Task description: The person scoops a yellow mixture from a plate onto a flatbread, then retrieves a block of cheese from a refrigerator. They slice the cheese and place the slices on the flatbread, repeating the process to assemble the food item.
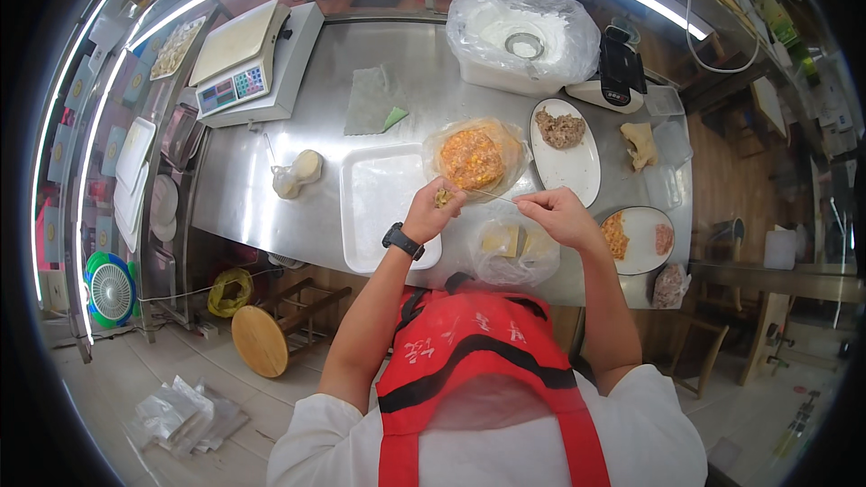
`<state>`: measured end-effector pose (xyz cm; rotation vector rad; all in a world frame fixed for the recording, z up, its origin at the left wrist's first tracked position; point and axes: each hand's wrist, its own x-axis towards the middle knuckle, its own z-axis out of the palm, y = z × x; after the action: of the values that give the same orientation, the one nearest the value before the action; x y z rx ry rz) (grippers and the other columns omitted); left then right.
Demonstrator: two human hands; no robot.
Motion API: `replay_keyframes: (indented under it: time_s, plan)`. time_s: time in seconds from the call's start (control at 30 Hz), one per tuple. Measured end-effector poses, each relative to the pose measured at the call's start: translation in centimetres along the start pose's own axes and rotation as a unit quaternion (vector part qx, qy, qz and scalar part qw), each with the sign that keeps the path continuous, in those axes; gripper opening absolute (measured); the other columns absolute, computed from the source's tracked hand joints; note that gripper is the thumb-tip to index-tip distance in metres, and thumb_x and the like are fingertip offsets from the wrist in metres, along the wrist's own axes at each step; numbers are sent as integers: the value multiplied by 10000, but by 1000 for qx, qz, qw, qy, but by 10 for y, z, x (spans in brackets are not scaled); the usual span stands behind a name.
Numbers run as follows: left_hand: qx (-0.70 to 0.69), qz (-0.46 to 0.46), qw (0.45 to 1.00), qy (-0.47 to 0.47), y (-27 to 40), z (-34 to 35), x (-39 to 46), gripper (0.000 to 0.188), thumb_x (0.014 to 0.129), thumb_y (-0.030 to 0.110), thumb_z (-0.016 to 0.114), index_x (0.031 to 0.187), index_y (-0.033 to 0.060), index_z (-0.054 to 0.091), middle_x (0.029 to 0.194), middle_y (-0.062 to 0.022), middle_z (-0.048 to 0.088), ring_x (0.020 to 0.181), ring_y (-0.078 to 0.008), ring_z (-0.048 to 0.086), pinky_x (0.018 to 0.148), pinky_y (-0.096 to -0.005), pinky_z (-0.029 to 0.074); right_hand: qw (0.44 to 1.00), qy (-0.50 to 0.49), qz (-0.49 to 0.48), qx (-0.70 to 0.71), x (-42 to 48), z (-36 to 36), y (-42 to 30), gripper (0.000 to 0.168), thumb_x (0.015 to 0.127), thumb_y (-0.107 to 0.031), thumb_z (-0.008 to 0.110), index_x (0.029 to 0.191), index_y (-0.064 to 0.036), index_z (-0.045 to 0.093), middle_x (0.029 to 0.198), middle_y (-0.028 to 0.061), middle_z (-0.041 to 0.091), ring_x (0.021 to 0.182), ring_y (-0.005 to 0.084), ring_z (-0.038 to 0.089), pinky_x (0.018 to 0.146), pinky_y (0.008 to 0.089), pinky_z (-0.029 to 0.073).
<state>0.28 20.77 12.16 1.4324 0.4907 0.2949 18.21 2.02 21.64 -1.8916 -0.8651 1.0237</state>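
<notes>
My left hand (427, 211), with a dark watch on the wrist, holds a small folded piece of dough (444, 198), probably a wonton. Between the fingers of my right hand (560, 215) is a thin stick (495, 196), whose other end reaches my left hand. Just beyond both hands sits an orange filling with yellow bits (472, 154) in a clear plastic bag. Below them, square yellow dough wrappers (500, 241) lie in another clear bag. A white shallow tray (358, 243) is left of my left hand, partly covered by my forearm.
An oval plate (572, 166) holds minced meat; a second plate (643, 253) carries two fillings. At the back are a plastic-lined tub of white powder (487, 34) and a weighing scale (233, 64). A bagged round dough piece (298, 172) lies left. A wooden stool (260, 341) is on its side.
</notes>
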Motion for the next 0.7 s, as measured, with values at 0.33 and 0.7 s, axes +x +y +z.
replay_keyframes:
  time_s: [0.33,0.7]
  plan:
    - [-132,-90,983,92,-36,-4,-7,446,953,411,543,704,41,561,727,-58,577,625,-138,547,589,-271,468,990,65,93,85,-47,14,71,278,893,-207,642,1057,12,693,803,10,685,742,51,561,675,215,452]
    - [-505,-175,834,135,-38,-48,-5,567,913,625,408,670,121,497,662,-32,490,560,-146,436,534,-262,373,893,61,222,386,-35,42,72,195,932,-290,587,999,-113,632,576,-88,362,419,4,244,378,196,155]
